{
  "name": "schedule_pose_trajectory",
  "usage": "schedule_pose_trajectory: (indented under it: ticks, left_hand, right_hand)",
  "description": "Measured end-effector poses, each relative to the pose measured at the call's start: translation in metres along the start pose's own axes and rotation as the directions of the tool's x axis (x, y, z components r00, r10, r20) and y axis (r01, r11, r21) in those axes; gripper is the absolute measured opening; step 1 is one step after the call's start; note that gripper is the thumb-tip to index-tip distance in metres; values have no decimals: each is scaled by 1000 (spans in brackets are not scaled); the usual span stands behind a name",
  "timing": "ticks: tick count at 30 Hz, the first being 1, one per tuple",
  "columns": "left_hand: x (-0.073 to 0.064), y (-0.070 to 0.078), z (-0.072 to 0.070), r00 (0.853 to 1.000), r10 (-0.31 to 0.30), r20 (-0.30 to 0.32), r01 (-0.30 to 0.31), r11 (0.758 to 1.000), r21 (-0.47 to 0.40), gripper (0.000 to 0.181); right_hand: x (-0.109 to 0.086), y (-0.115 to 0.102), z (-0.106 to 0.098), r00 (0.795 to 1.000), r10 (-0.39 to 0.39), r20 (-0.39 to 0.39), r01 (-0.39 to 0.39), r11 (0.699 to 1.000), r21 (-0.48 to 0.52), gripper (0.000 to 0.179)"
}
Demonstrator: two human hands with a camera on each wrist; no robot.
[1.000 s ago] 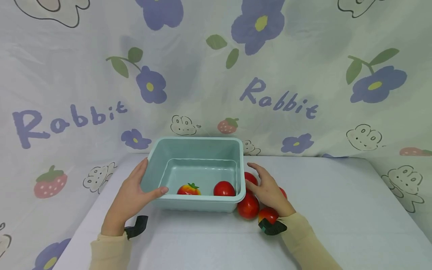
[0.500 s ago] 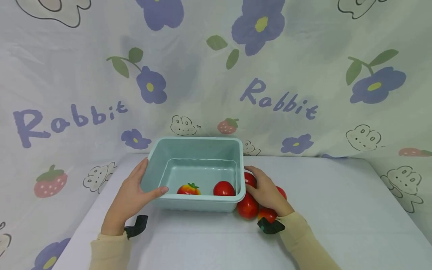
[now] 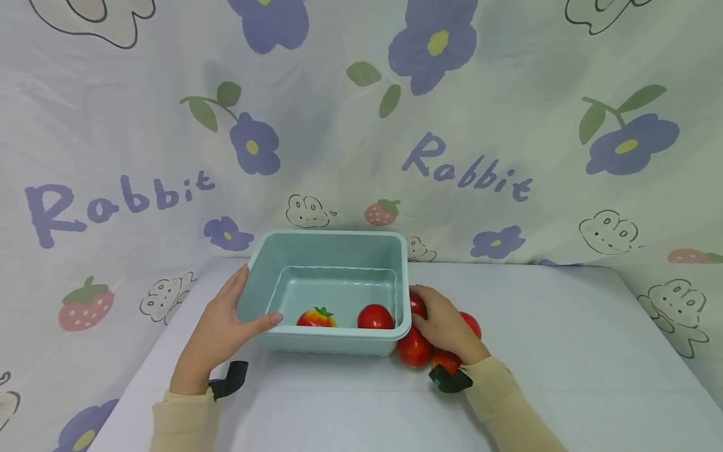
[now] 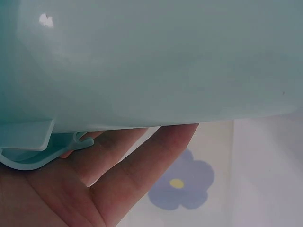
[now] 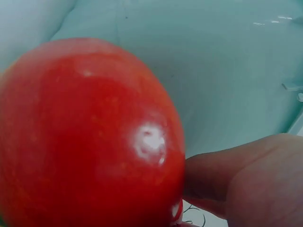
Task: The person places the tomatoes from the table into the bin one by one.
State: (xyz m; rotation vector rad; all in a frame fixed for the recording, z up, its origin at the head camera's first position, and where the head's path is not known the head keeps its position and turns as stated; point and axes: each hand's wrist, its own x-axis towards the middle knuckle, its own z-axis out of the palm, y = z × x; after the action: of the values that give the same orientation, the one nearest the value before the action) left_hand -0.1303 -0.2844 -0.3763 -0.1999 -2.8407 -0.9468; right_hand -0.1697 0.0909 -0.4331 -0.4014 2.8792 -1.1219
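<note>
A light blue-green plastic bin stands on the table. Inside lie a red tomato and a yellow-red tomato with a green stem top. My left hand holds the bin's near left corner, thumb over the rim; in the left wrist view its fingers lie along the outer wall. On the other side my right hand grips a red tomato close against the bin's right wall. Another tomato fills much of the right wrist view and hides most of the gripped one.
Around the right hand sit more tomatoes: a red one by the bin's corner, a red-yellow one under the wrist, and one beyond the hand. A printed cloth hangs behind the white table.
My right hand has come down from beside the bin onto the tomato at its right wall, and its fingers have closed round it. The left hand and the bin have stayed in place.
</note>
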Motion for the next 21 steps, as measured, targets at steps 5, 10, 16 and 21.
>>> schedule_pose_trajectory:
  ticks: [5, 10, 16, 21]
  left_hand:
    - [-1, 0, 0, 1000, 0, 0, 0, 1000, -1, 107]
    - [-1, 0, 0, 1000, 1, -4, -1, 1000, 1, 106]
    - [0, -1, 0, 1000, 7, -5, -7, 1000, 1, 106]
    - [0, 0, 0, 1000, 3, -2, -3, 1000, 2, 106]
  right_hand:
    - [3, -1, 1, 999, 44, -13, -44, 999, -5, 55]
    - [5, -2, 3, 994, 104, -12, -104, 995, -6, 58]
    - [6, -1, 3, 994, 106, -17, -106, 994, -1, 57]
    - [6, 0, 4, 997, 78, -14, -78, 997, 3, 54]
